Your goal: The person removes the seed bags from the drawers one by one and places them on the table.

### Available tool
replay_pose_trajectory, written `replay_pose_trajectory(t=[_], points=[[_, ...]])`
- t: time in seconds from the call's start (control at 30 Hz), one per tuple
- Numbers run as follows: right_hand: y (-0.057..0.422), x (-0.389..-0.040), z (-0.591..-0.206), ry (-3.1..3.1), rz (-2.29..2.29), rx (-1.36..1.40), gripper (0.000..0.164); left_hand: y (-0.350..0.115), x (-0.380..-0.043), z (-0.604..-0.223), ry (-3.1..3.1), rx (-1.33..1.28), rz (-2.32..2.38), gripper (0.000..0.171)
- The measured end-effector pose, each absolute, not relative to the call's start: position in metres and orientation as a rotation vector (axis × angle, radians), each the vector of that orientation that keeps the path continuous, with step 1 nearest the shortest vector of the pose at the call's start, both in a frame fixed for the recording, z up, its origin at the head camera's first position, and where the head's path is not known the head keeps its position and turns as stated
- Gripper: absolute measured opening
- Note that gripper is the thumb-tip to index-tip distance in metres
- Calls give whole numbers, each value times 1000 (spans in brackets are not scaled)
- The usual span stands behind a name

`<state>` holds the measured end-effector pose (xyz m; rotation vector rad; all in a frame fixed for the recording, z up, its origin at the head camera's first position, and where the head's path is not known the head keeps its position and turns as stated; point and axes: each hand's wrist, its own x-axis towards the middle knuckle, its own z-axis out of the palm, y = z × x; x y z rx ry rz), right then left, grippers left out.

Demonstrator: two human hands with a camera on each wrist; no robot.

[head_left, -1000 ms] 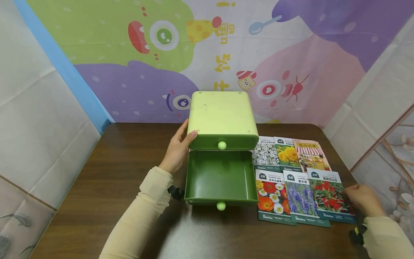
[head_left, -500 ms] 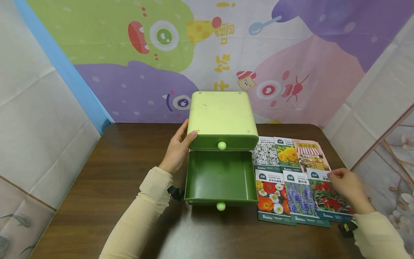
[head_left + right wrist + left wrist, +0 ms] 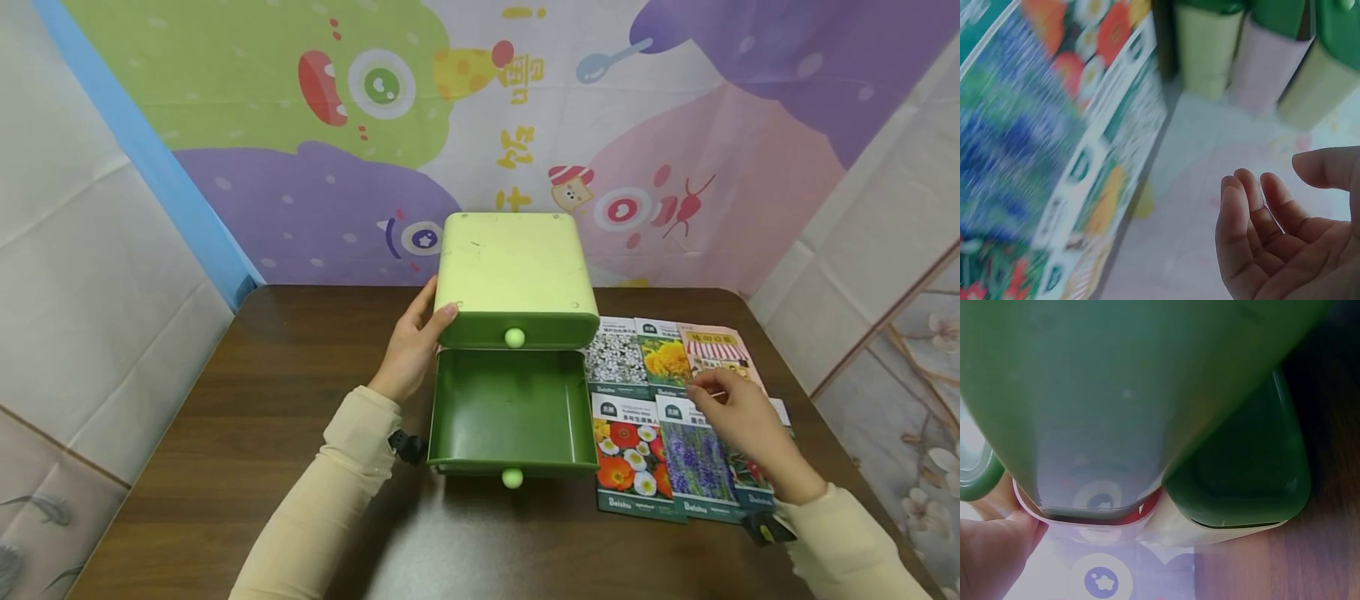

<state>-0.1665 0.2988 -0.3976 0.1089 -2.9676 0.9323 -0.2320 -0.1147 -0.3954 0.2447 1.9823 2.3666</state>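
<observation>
A small drawer cabinet (image 3: 517,258) with a pale yellow top stands mid-table, its green middle drawer (image 3: 513,408) pulled out with nothing inside. My left hand (image 3: 412,346) grips the cabinet's left side, thumb at the top front corner; in the left wrist view the thumb (image 3: 997,550) lies beside the pink middle tier. My right hand (image 3: 746,421) hovers over the seed packets, fingers loosely bent and holding nothing. Below it are the lavender packet (image 3: 697,458) and the red-flower packet (image 3: 750,475), partly hidden. The poppy packet (image 3: 630,467) lies nearest the drawer.
Behind the front row lie a white-flower packet (image 3: 618,354), a yellow-flower packet (image 3: 663,358) and a pink packet with a striped awning (image 3: 712,346). The brown table (image 3: 300,367) meets a cartoon-printed cloth (image 3: 315,217) at the back. Tiled walls flank both sides.
My right hand has moved left from the right edge of the red-flower packet to above the lavender packet. The left hand, cabinet and packets have stayed put.
</observation>
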Motion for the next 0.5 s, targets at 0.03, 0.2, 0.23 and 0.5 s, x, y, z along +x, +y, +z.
replay_pose_trajectory(t=[0.03,0.2,0.23,0.5], points=[[293,-164,-395,-2957,936,143,32,-115,-232,-395,1981,245,2367,69],[263,-151,-382,-2929,984,283,26,-115,-231,-395,1963,260,2379,69],[257,-148,-379,-2923,999,308,25,-115,-231,-395,1959,262,2381,69],[220,-125,-365,-2875,1132,460,17,-114,-231,-394,1944,258,2389,69]])
